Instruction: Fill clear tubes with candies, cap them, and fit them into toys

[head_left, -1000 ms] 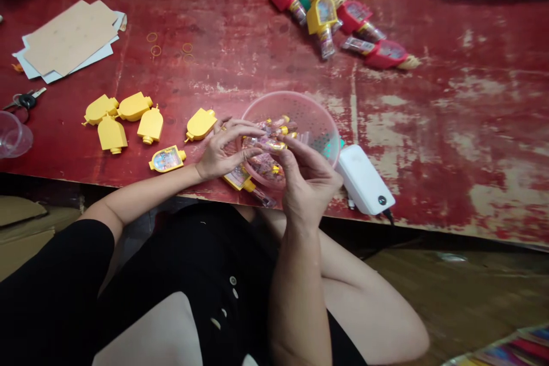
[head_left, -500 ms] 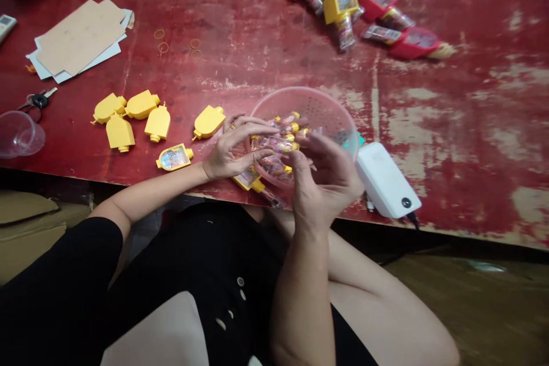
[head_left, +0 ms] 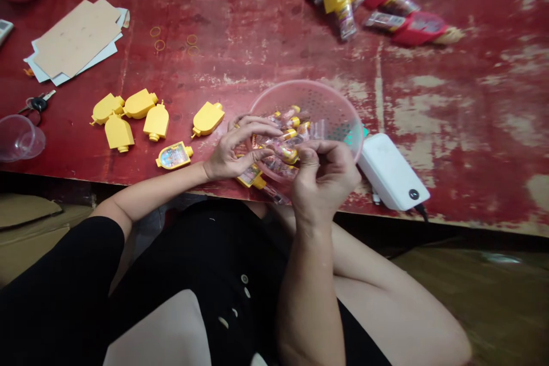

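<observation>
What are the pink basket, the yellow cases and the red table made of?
Basket: probably thin, glossy plastic; it's see-through, with little holes. Yellow cases: smooth, dull hard plastic, it seems, evenly coloured. Table: likely painted wood; the worn red paint shows pale patches.

my clear tube (head_left: 285, 152) ends in yellow; i see a translucent pink basket (head_left: 332, 111), yellow cases (head_left: 209, 119), a red table (head_left: 240, 63) with worn tan patches.

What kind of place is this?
Maybe a small workshop: there's a scuffed red table, a pink plastic basket of yellow-capped tubes, and several matching yellow plastic cases.
</observation>
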The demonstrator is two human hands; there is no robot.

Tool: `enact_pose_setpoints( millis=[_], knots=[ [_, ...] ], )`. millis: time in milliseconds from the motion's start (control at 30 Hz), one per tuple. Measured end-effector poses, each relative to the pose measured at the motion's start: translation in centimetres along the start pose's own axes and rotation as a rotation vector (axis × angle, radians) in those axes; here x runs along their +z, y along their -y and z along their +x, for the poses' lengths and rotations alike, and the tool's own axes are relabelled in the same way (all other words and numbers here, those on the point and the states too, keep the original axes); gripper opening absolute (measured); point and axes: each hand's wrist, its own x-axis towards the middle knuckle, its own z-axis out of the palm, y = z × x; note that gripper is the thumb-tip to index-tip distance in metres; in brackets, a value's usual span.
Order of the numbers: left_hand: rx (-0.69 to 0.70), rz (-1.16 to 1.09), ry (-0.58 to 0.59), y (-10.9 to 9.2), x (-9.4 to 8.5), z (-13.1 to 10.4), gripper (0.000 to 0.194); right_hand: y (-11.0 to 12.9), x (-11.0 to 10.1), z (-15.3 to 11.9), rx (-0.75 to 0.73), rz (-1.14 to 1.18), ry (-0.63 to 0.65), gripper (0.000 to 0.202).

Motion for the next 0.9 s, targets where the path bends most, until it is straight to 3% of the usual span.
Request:
enact_pose_setpoints(
  millis=[133, 267, 433, 533, 633, 800, 900],
  knots=[
    [0.088, -0.100, -0.024, -1.2, -0.1, 0.2, 0.031, 1.7, -0.7, -0.7, -0.049, -0.014, -0.021, 0.022],
    [0.025, -0.295, -0.040, -5.2, 0.7, -1.6, 0.029, 3.4, -2.5, -3.1, -0.114, -0.021, -0.071, 0.022],
    [-0.255, -0.438, 0.078, -10.8, 2.3, -7.9, 0.032, 2.9, -5.4, -9.3, -0.179, -0.196, -0.116, 0.013],
    [-0.341, -0.351, 0.164, -12.4, 2.5, -12.0, 0.030, 1.6, -6.6, -14.3, -0.020, -0.159, -0.064, 0.014],
    [-0.452, -0.258, 0.417, -13.2, 2.1, -14.2, 0.032, 0.6, -7.4, -19.0, 0.200, -0.076, 0.001, 0.016],
    [-0.507, -0.082, 1.069, -13.9, 1.8, -14.6, 0.048, -0.2, -8.6, -24.7, 0.243, -0.150, 0.126, 0.013],
    [-0.459, 0.048, 1.221, -14.5, 2.3, -14.8, 0.055, -0.3, -9.4, -26.5, 0.306, -0.161, 0.142, 0.012]
  ],
)
